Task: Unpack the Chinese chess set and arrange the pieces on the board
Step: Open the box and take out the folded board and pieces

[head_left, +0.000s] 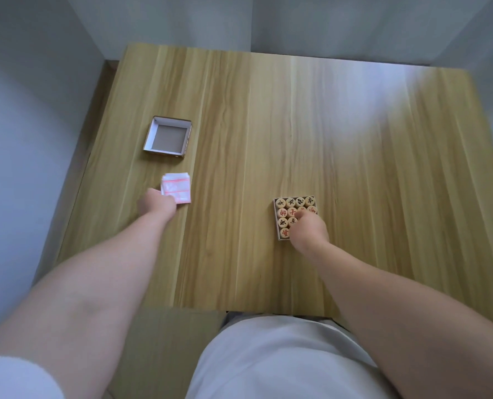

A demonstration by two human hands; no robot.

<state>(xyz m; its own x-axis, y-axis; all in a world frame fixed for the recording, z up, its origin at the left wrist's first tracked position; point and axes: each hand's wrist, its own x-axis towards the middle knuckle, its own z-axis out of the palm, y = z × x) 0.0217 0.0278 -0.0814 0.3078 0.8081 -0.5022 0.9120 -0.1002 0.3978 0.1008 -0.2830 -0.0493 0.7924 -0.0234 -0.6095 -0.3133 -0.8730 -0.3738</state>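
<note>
A small square box (276, 214) packed with round wooden chess pieces (290, 201), marked in red and black, sits on the wooden table (268, 125) at the right. My right hand (308, 230) lies over its near right part, fingertips on the pieces; whether it pinches one is hidden. On the left lies the folded board sheet (177, 185), white with red lines. My left hand (156, 203) holds its near left corner. The empty box lid (168, 136) lies open side up beyond the sheet.
Grey walls close in behind and to the left of the table. A wide stretch of bare tabletop lies between the lid and the box and toward the far right. My white-clothed lap is at the near edge.
</note>
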